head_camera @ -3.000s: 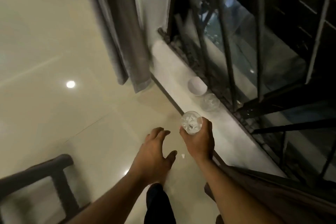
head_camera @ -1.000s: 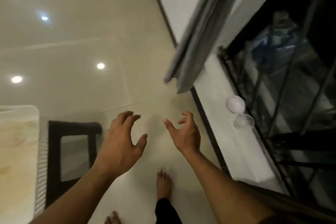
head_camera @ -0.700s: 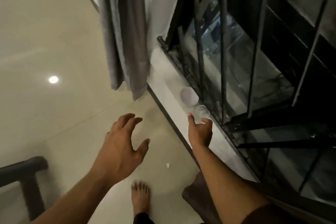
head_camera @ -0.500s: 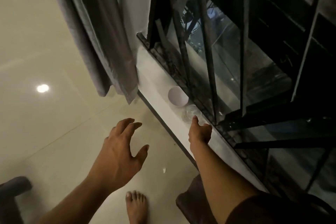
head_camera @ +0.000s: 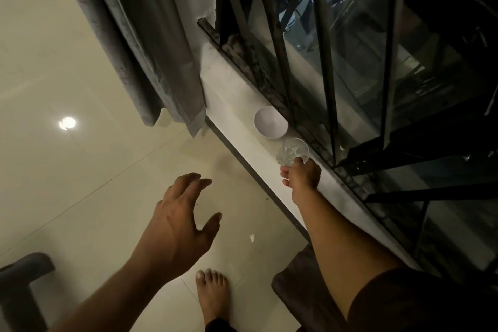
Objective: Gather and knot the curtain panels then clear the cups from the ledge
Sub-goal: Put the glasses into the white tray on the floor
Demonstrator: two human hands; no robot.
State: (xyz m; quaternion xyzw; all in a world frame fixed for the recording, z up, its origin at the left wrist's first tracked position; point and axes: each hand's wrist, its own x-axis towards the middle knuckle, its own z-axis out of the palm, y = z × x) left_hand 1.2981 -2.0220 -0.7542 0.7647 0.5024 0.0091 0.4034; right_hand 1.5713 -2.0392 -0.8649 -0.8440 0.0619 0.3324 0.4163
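Observation:
On the pale window ledge [head_camera: 237, 94] stand a clear glass cup [head_camera: 293, 150] and, just behind it, a white cup [head_camera: 270, 122]. My right hand [head_camera: 301, 175] grips the near side of the clear glass cup, which looks slightly tilted; I cannot tell whether it is off the ledge. My left hand [head_camera: 180, 219] hovers over the floor with fingers spread, holding nothing. The grey curtain [head_camera: 140, 40] hangs straight at the ledge's far end, its hem above the floor.
Black window bars [head_camera: 324, 62] with glass behind run along the ledge's right side. A dark chair arm [head_camera: 23, 275] is at lower left, a dark cushion [head_camera: 293, 286] by my right forearm. My bare foot [head_camera: 213, 296] stands on glossy tiles beside a small white scrap [head_camera: 252, 238].
My right hand, which held a glass three seconds ago and was then empty, has reached to the ledge and closed on the clear glass cup. The left hand stays open.

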